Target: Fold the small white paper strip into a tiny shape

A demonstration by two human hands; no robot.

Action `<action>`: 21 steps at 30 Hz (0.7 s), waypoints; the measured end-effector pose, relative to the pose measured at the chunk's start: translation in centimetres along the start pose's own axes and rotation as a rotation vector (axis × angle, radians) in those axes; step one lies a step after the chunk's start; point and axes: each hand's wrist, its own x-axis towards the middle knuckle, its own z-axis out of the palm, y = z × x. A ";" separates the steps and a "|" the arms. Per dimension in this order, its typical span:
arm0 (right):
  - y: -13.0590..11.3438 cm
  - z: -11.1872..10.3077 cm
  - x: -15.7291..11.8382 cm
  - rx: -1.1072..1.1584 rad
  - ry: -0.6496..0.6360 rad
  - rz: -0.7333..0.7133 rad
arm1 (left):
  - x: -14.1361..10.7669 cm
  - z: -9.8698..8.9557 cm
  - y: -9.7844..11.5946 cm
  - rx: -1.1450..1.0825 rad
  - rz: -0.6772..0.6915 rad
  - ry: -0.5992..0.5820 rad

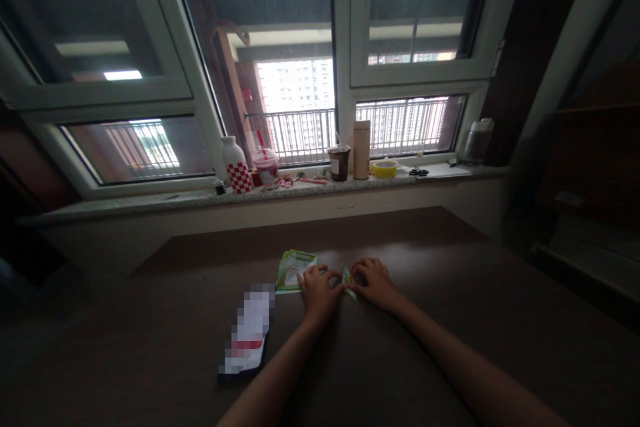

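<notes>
Green-and-yellow folded paper piece (349,284) is pinched between both hands on the dark brown tabletop (390,360), so that's my landmark. Left hand (320,290) comes in from its left, fingertips on the edge; right hand (375,282) has the other side, fingers curled. Left of the folded piece, partly under the left hand, there's a flat stack of green-and-white printed paper sheets (295,271). Further left and nearer the person, a dark-edged flat thing with a pixelated white-and-red face (249,333), can't tell what. Beyond the piece, a yellow tape roll (385,169) sits on the speckled stone windowsill (195,197).
</notes>
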 end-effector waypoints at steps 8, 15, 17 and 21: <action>-0.2 -0.1 0.0 0.001 -0.008 0.016 | 0.0 0.0 -0.1 -0.015 -0.014 0.003; 0.1 0.0 0.0 0.006 -0.015 0.010 | 0.1 -0.1 0.0 -0.003 -0.006 0.005; 0.3 0.1 0.1 0.008 -0.024 0.004 | 0.0 -0.2 0.2 0.005 -0.011 0.006; 0.4 0.1 0.1 -0.002 -0.025 0.004 | 0.0 -0.3 0.3 0.013 -0.005 0.017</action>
